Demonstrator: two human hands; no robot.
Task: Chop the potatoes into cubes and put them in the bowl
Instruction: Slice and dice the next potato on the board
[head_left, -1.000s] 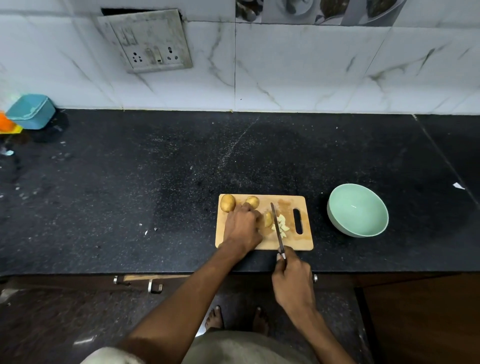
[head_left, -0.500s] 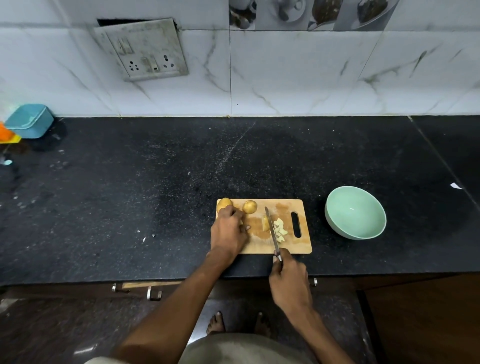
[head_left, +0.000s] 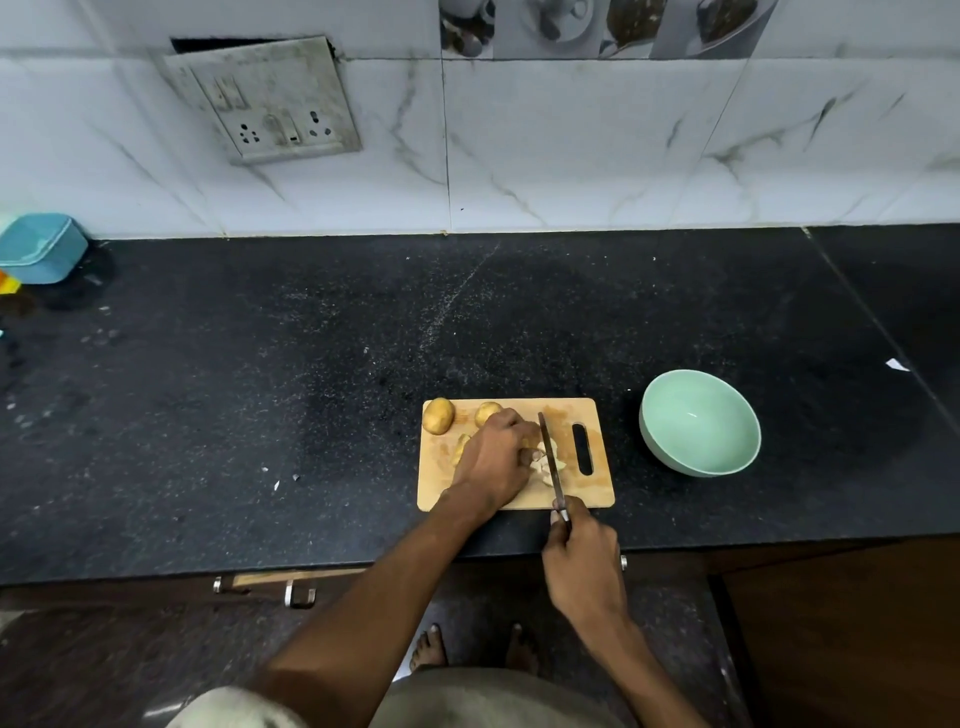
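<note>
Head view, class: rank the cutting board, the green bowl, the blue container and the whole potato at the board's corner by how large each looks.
1. Cutting board
2. Green bowl
3. Blue container, partly cut off by the frame edge, so unsure
4. Whole potato

1. We see a pale wooden cutting board (head_left: 587, 493), matt, with darker damp-looking patches near its middle.
2. We read the countertop (head_left: 260, 389) as dark speckled stone, smooth, with a dull sheen.
3. The bowl (head_left: 698, 423) at right looks smooth and glossy, mint green.
4. The knife (head_left: 551, 460) blade looks like grey metal.
5. The whole potatoes (head_left: 438, 415) at the board's upper left carry matt tan skin; the cut pieces (head_left: 546, 470) look pale and moist.
6. The wall tiles (head_left: 571, 145) are glossy, marble-veined.
7. The blue container (head_left: 41, 249) at far left looks like plastic.
</note>
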